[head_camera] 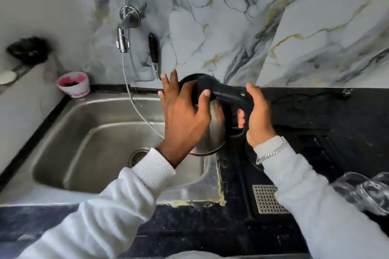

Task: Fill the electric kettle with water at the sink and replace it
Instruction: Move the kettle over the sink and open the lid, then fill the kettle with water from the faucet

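Observation:
A steel electric kettle (213, 130) with a black lid and black handle hangs in the air over the right rim of the steel sink (69, 132). My right hand (257, 115) is wrapped around the black handle. My left hand (185, 111) lies flat against the kettle's left side, fingers spread, thumb on the lid's edge. The wall tap (124, 38) juts out above the sink's back edge, well left of the kettle, and no water shows under it. The kettle's black power cord (294, 99) trails along the counter behind it.
A pink-and-white tub (74, 86) stands at the sink's back left corner. A thin hose (134, 103) hangs from the tap into the basin. A black-handled tool (153, 50) hangs on the marble wall. A perforated metal plate (267, 198) and crumpled clear plastic (366, 191) lie on the black counter at right.

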